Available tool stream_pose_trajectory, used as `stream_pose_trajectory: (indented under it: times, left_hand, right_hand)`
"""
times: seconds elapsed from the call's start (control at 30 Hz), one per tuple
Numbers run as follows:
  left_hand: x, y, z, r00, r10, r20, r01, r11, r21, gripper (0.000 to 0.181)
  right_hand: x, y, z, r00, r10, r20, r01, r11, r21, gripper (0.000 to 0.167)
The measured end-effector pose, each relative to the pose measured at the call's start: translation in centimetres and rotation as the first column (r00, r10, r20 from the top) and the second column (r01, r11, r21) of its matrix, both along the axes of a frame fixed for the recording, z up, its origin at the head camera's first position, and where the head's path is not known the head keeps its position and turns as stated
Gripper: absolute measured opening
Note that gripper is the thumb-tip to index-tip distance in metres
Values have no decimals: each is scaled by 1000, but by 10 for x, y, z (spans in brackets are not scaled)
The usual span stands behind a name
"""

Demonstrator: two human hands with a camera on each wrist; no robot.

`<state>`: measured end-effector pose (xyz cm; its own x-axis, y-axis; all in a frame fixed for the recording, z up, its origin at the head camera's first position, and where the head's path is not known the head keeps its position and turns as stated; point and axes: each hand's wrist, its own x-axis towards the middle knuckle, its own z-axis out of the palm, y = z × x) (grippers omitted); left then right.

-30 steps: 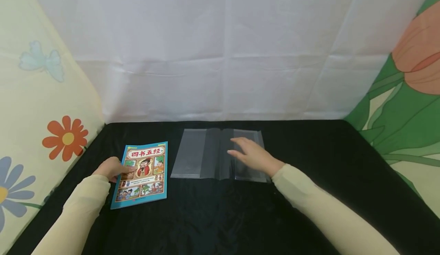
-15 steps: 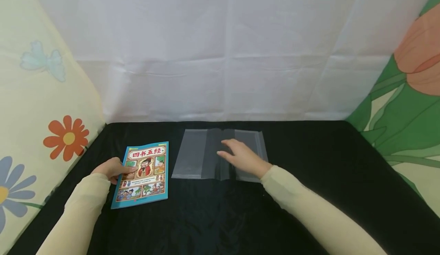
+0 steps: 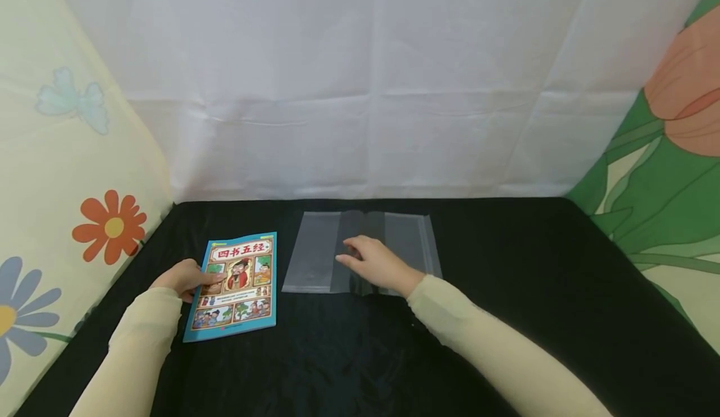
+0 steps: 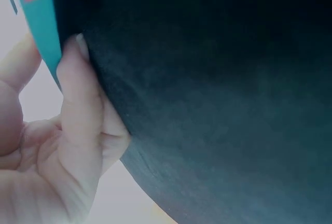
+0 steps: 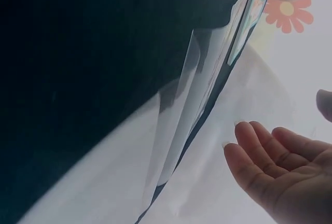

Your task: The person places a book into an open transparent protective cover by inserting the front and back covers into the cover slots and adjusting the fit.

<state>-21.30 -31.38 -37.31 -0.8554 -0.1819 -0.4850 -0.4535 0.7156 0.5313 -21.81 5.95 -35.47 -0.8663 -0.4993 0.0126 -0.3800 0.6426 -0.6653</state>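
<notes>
A thin blue-bordered book [image 3: 242,282] with Chinese characters and cartoon pictures on its front stands tilted at the left of the black table. My left hand [image 3: 182,277] pinches its left edge, thumb on the front cover; in the left wrist view the fingers of that hand [image 4: 78,125] lie behind the book's edge [image 4: 44,32]. A clear plastic book cover [image 3: 312,248] lies spread out in the middle, with flaps at both sides. Over it hovers my right hand [image 3: 377,264], holding nothing, its fingers loosely bent and apart from the plastic cover [image 5: 181,99] in the right wrist view.
Black cloth covers the table [image 3: 349,367]. A white cloth backdrop [image 3: 365,92] rises behind it. Flower-printed panels stand at the left [image 3: 112,154] and at the right [image 3: 664,217].
My right hand has moved left and slightly nearer across the plastic cover, from its right flap to around its middle. The left hand and the book have stayed almost in place.
</notes>
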Motion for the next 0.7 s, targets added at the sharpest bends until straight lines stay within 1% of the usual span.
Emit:
stream_pose_trajectory:
  times: [0.17, 0.4, 0.7]
  left_hand:
    - [0, -1, -1, 1000, -4, 4, 4, 1000, -8, 58]
    - [1, -2, -2, 1000, 7, 8, -7, 1000, -17, 56]
    - [1, 0, 1, 1000, 16, 15, -16, 1000, -4, 56]
  right_hand:
    - [1, -6, -5, 1000, 5, 8, -5, 1000, -5, 50]
    - [3, -18, -7, 998, 69, -8, -69, 997, -18, 47]
    - [4, -28, -9, 992, 121, 30, -120, 992, -25, 47]
